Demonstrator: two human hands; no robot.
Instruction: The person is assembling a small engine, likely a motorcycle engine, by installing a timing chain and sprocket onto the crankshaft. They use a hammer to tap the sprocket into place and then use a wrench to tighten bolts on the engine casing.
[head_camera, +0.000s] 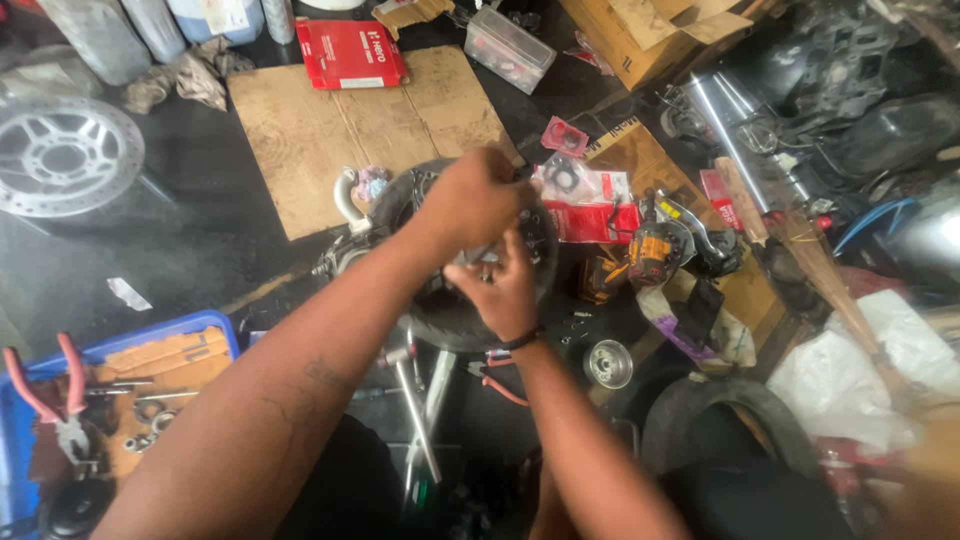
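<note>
left hand (470, 200) above right hand (505, 285), fingers curled

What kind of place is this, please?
Probably a motorcycle repair workshop: a silver metal brake disc lies on the dark floor, red-handled pliers rest in a blue plastic tray, and both hands work on a round dark engine part.

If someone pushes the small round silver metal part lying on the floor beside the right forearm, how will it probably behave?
The silver round part looks like solid metal, so it is probably heavy for its size and stiff. It seems to lie flat on its face, so a push would likely slide it rather than roll it. Tipped onto its rim, its round shape could let it roll toward the black tyre.
</note>
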